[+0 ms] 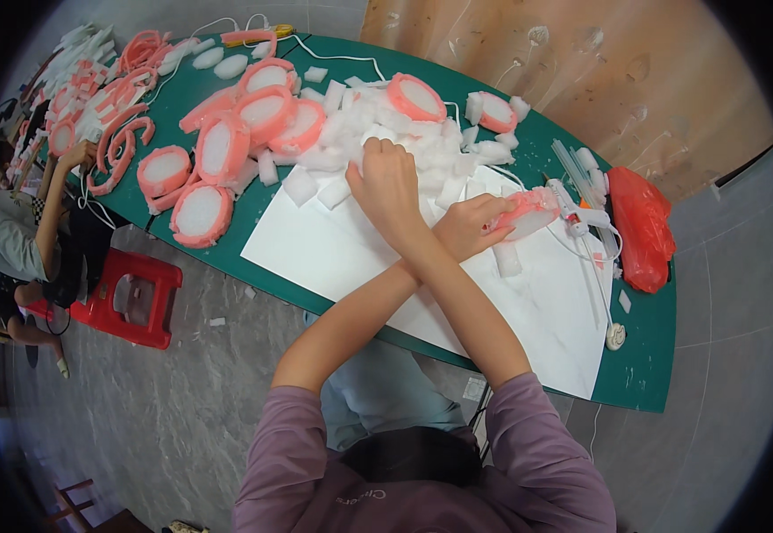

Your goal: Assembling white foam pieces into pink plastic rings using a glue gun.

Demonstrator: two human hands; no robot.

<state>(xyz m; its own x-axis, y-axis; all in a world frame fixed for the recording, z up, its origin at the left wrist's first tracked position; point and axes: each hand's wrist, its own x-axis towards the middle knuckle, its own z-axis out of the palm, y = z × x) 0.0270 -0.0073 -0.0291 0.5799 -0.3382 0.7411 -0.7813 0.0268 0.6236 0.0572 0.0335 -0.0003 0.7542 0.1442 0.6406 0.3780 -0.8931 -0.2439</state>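
Observation:
My arms are crossed, the right forearm over the left. My left hand (471,226), on the right side, grips a foam piece (533,211) with a pink rim and white middle. My right hand (386,182), on the left side, has its fingers curled at the near edge of a heap of white foam pieces (422,133); whatever is in them is hidden. A white glue gun (586,218) lies just right of the held piece. Beneath my hands is a white sheet (315,253) on the green table (639,355).
Several pink-rimmed foam ovals (220,147) lie to the left. Clear glue sticks (573,169) and a red plastic bag (642,231) are at the right. A power strip (257,34) sits at the far edge. Another person (18,222) works at the left, beside a red stool (142,293).

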